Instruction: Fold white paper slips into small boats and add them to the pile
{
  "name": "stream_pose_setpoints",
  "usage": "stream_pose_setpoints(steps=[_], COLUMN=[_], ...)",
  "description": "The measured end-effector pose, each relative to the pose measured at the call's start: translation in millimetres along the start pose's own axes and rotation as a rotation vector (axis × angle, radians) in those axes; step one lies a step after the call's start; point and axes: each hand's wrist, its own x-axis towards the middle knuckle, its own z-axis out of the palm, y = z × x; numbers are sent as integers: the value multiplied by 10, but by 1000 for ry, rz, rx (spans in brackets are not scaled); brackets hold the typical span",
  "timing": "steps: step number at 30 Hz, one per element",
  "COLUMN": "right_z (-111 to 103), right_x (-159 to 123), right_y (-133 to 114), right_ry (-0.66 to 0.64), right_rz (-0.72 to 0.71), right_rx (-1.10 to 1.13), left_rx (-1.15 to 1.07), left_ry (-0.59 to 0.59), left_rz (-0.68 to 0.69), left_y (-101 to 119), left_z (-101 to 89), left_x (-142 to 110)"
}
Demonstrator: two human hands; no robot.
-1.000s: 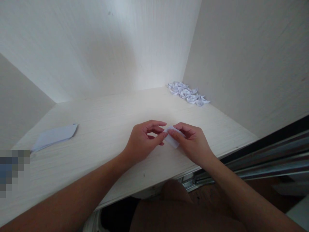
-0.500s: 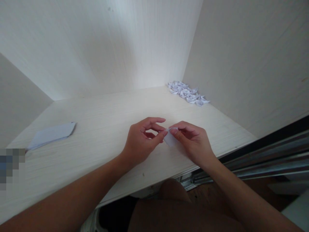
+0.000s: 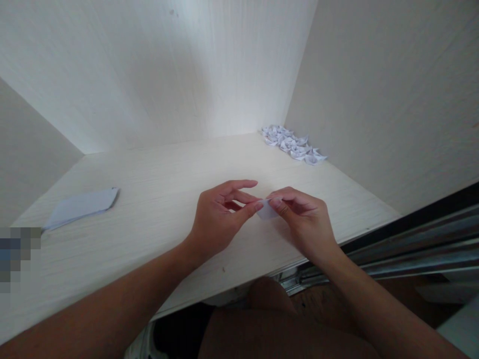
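Observation:
Between my two hands is a small piece of folded white paper (image 3: pixel 267 210), held just above the pale wooden surface (image 3: pixel 164 219). My left hand (image 3: pixel 222 214) pinches its left corner between thumb and a finger, while the index finger stretches out above. On the other side, my right hand (image 3: pixel 301 217) grips the upper right edge, its thumb lying on the near face and its fingers curled behind. Part of the paper is hidden by my right thumb and fingers.
Several small folded white paper boats (image 3: pixel 294 144) lie heaped in the back right corner against the side wall (image 3: pixel 374 99). A stack of white paper sheets (image 3: pixel 82 207) rests at the left. A dark edge with metal rails (image 3: pixel 404 254) runs along the right front.
My right hand has shifted slightly to the right, away from my left hand. The paper between them now shows wider and shorter, with its lower point no longer hanging down.

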Motion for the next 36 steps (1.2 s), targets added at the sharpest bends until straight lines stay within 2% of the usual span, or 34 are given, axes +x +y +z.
stream_pose_setpoints(steps=[5, 10, 17, 22, 29, 33, 36], right_z=[-12, 24, 113, 119, 94, 103, 120], right_x=[-8, -35, -34, -23, -12, -13, -14], right_y=[-51, -41, 37, 66, 75, 64, 70], right_ry=[-34, 39, 132, 150, 72, 115, 138], right_rz=[4, 85, 238, 213, 222, 245, 237], right_rx=[-27, 6, 104, 73, 117, 158, 156], left_rx=[-79, -226, -154, -116, -221, -243, -226], left_ry=[-49, -60, -23, -37, -73, -157, -167], left_rz=[-100, -213, -225, -277, -365, -470, -493], left_y=[10, -32, -19, -19, -29, -13, 3], left_z=[-10, 38, 54, 43, 30, 35, 39], left_x=[22, 31, 21, 25, 22, 13, 5])
